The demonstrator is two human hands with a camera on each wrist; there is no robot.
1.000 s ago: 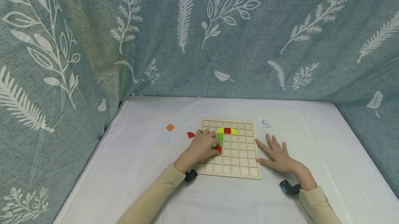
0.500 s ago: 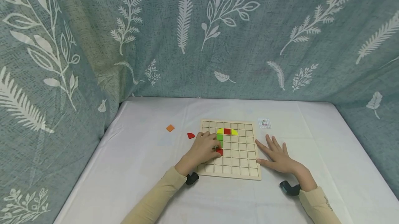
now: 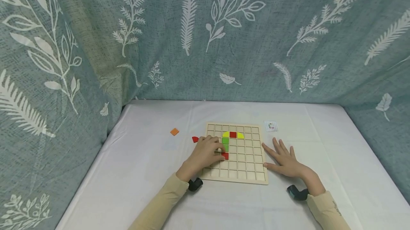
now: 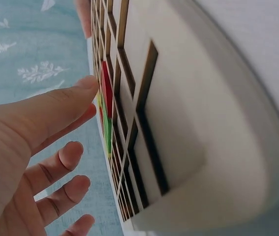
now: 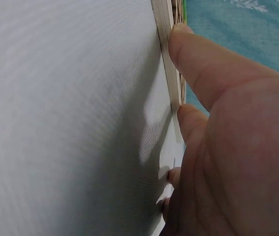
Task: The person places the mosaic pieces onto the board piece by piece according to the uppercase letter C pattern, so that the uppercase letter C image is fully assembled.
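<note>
A wooden grid board (image 3: 235, 181) lies on the white cloth. My left hand (image 3: 206, 153) is over its left part, thumb and forefinger close to a red square tile (image 3: 226, 156) that sits in a cell. In the left wrist view the thumb and forefinger are slightly apart and the red tile (image 4: 107, 88) shows beyond their tips; whether they touch it I cannot tell. Two green tiles (image 3: 225, 140) stand in the column above it. Along the top are a yellow piece (image 3: 226, 134), a red square (image 3: 233, 135) and another yellow piece (image 3: 240, 135). My right hand (image 3: 286, 160) lies spread, thumb and forefinger touching the board's right edge (image 5: 168, 64).
Left of the board lie an orange square tile (image 3: 174, 131) and a red quarter-round piece (image 3: 195, 139), partly covered by the left hand. A small printed pattern card (image 3: 271, 126) is at the upper right. A patterned green curtain (image 3: 205, 45) hangs behind the table.
The red square tile has come to lie in its cell below the green tiles. My left hand has drawn slightly left from it. The right hand has stayed in place.
</note>
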